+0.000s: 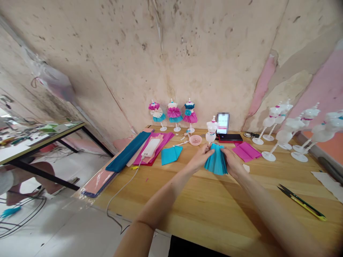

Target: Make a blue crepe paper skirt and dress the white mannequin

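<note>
A pleated piece of teal crepe paper (216, 162) fans out on the wooden table (203, 210). My left hand (199, 158) pinches its upper left edge with closed fingers. My right hand (232, 162) grips its right side, fingers curled round the folds. Just behind the paper stands a small white mannequin (211, 131) with a pink band at the waist.
Three dressed mini mannequins (173, 113) stand by the wall. A folded teal sheet (171, 154), magenta sheets (245, 151), a pink bowl (195, 140), a power bank (151, 147) with its cable and several bare white mannequins (289, 130) lie around. Black-and-yellow snips (301, 201) rest at the right.
</note>
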Motion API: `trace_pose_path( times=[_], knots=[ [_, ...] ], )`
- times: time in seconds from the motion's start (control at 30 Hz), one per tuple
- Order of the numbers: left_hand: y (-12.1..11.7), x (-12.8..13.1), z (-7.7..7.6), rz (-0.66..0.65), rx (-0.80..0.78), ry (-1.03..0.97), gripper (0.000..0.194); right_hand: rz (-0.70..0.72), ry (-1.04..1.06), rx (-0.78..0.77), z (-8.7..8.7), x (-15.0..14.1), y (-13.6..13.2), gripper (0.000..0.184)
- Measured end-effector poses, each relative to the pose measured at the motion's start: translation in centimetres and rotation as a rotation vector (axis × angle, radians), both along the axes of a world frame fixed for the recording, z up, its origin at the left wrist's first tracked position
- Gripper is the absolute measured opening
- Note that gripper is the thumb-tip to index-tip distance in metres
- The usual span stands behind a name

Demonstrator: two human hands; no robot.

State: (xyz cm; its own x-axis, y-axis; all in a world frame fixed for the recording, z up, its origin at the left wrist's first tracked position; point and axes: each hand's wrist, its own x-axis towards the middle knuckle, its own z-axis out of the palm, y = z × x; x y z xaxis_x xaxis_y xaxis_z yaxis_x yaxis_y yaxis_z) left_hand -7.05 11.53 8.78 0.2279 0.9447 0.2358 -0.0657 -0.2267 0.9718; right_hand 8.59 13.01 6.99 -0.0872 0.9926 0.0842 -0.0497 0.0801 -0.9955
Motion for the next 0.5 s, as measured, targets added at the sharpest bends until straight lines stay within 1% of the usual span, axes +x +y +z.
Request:
trace_pose_path(
  times=[0.07, 0.13, 0.23, 0.33, 0.4, 0.5],
  knots=[
    [0.3, 0.5, -0.1, -0.011, 0.046, 0.020, 0.022, -0.011, -0.029, 0.018, 0.3, 0.0, -0.7, 0.033],
    [0.5, 1.0, -0.4, 0.012, 0.100, 0.065, 0.020, -0.041, -0.064, 0.047, 0.8, 0.0, -1.3, 0.035],
    [0.4, 1.7, -0.9, 0.070, 0.179, 0.136, 0.019, -0.070, -0.212, 0.158, 1.2, -0.1, -1.7, 0.036],
    [0.3, 2.2, -1.4, 0.110, 0.209, 0.182, 0.030, -0.019, -0.354, 0.260, 1.2, 0.1, -1.2, 0.038],
    [0.3, 2.2, -1.5, 0.099, 0.207, 0.161, 0.040, 0.005, -0.367, 0.254, 1.0, 0.6, -0.6, 0.037],
    [0.5, 1.8, -1.5, 0.102, 0.185, 0.114, 0.056, 0.022, -0.342, 0.191, 0.8, 1.5, 0.0, 0.036]
  ],
)
